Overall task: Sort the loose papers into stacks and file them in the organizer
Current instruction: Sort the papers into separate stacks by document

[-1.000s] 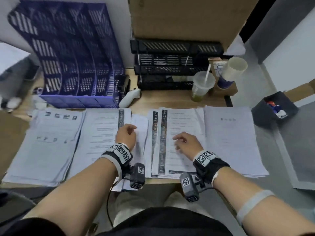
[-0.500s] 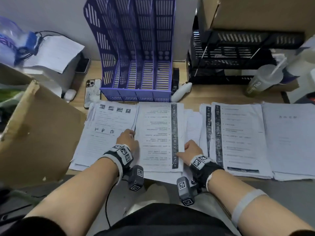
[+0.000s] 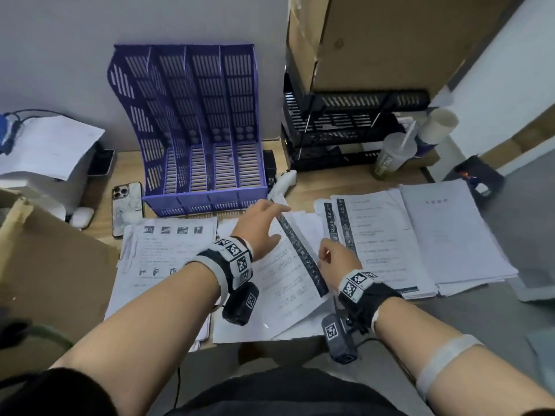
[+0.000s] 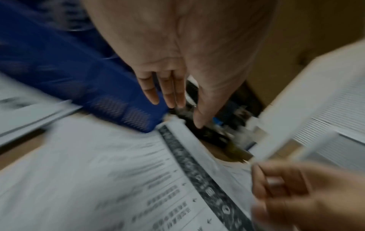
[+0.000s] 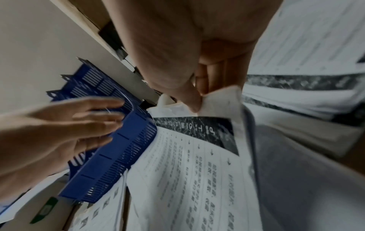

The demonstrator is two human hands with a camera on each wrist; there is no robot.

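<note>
Papers: four stacks (image 3: 375,244) lie side by side on the desk (image 3: 345,181), in front of the organizer (image 3: 207,163).
Progress: sorting looks largely done; every organizer slot seems empty, so filing remains.
Left hand (image 3: 258,226): fingers straight, reaching over the tilted middle sheet (image 3: 288,277).
Right hand (image 3: 336,262): pinches that sheet's edge.
Wrist views: right wrist camera shows the thumb-and-finger pinch (image 5: 195,100), which the head view hides; left one is blurred.

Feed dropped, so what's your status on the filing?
Left hand open, reaching over the middle stack. Right hand pinching its edge. Purple organizer empty, path clear.
</note>
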